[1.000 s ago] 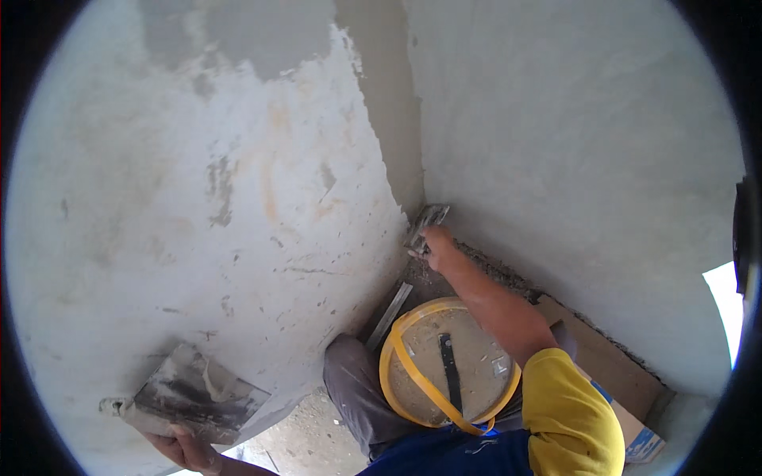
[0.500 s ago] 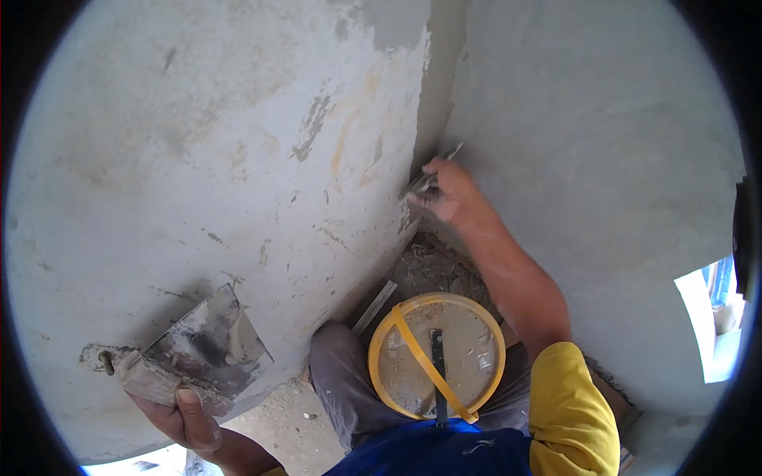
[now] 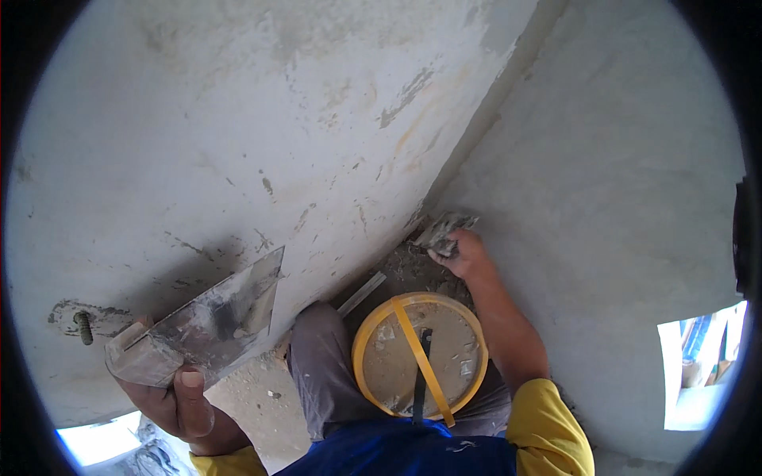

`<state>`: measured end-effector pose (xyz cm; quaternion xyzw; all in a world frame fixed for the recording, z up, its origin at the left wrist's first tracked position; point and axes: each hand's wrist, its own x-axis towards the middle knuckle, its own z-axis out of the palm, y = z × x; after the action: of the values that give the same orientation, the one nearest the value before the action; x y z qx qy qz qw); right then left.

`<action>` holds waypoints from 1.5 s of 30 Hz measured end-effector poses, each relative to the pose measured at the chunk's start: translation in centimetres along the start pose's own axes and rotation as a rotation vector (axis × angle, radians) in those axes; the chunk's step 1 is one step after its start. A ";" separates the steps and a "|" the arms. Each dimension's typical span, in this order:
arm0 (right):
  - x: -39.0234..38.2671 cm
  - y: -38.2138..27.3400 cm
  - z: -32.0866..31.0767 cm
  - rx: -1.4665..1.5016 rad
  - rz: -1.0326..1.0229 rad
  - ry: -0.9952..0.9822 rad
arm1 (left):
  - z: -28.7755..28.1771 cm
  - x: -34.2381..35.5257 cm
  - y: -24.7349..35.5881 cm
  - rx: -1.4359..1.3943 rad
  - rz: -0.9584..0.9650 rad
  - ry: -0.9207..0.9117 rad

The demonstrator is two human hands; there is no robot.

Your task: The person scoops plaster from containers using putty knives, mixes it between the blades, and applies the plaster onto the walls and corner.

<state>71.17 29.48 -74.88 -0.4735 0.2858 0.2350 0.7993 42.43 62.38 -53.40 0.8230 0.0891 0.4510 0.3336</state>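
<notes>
My left hand (image 3: pixel 187 406) is closed on the thick handle end of a broad putty blade (image 3: pixel 218 321). Grey and dark smears cover the blade, which is tilted close to the left wall. Low in the wall corner, my right hand (image 3: pixel 466 252) grips a small scraper (image 3: pixel 444 231). Its flat face carries grey plaster and touches or nearly touches the corner; I cannot tell which. Part of that scraper's handle is hidden by my fingers. The left wall (image 3: pixel 317 119) is whitish with grey patches, and the right wall (image 3: pixel 611 166) is smooth grey.
Between my knees stands a round yellow-rimmed thing (image 3: pixel 356 357) with a yellow band across it. A pale strip (image 3: pixel 361 293) lies on the rubble-strewn floor beside it. A threaded metal rod (image 3: pixel 83 328) sticks out of the left wall. An opening (image 3: pixel 698 369) shows at the far right.
My right hand has come down the corner with the scraper, whose plastered face now shows. The view has shifted, and the left hand's broad blade is turned more lengthwise.
</notes>
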 end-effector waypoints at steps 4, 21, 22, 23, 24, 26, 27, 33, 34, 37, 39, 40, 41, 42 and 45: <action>6.6 1.7 -1.4 0.068 0.107 0.157 | 0.9 -0.2 0.0 -0.053 -0.068 0.015; 3.2 -3.6 4.9 0.061 0.008 -0.017 | -0.1 -0.1 0.4 0.124 -0.018 -0.059; 2.4 -4.4 5.2 0.058 -0.023 -0.048 | -0.1 0.0 0.5 0.167 -0.003 -0.100; 1.5 -5.3 5.5 0.055 -0.053 -0.079 | -0.1 0.0 0.4 0.160 -0.012 -0.094; 0.3 -6.4 6.1 0.043 -0.062 -0.075 | 0.0 0.1 0.4 0.176 0.008 -0.120; -2.3 -8.0 7.6 0.002 -0.115 -0.054 | -0.2 0.1 0.4 0.195 0.021 -0.142; -3.5 -8.7 8.4 -0.007 -0.117 -0.056 | -0.4 0.2 0.7 0.220 0.016 -0.167; -10.0 -14.4 11.2 -0.094 -0.282 -0.167 | -0.3 1.0 1.2 0.255 0.104 -0.231; -11.5 -15.0 12.1 -0.130 -0.351 -0.187 | -0.3 1.2 1.3 0.186 0.089 -0.230; -14.5 -17.4 13.3 -0.156 -0.465 -0.210 | -0.1 1.9 1.3 0.243 0.219 -0.243; -16.3 -19.0 14.2 -0.141 -0.495 -0.229 | 0.0 2.3 1.2 0.188 0.243 -0.236; -17.7 -19.8 14.8 -0.151 -0.518 -0.262 | 0.0 2.5 1.1 0.132 0.268 -0.234; -19.0 -20.8 15.2 -0.163 -0.544 -0.291 | 0.0 2.6 1.1 0.128 0.270 -0.230; -20.1 -22.1 15.6 -0.164 -0.550 -0.291 | 0.0 2.7 1.0 0.119 0.288 -0.226; -23.8 -25.2 16.6 -0.078 -0.562 -0.342 | 0.1 2.7 0.8 0.067 0.291 -0.214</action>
<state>74.07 30.70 -36.61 -0.5179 -0.0037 0.0924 0.8504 43.93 62.95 -51.14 0.8812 -0.0516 0.4012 0.2447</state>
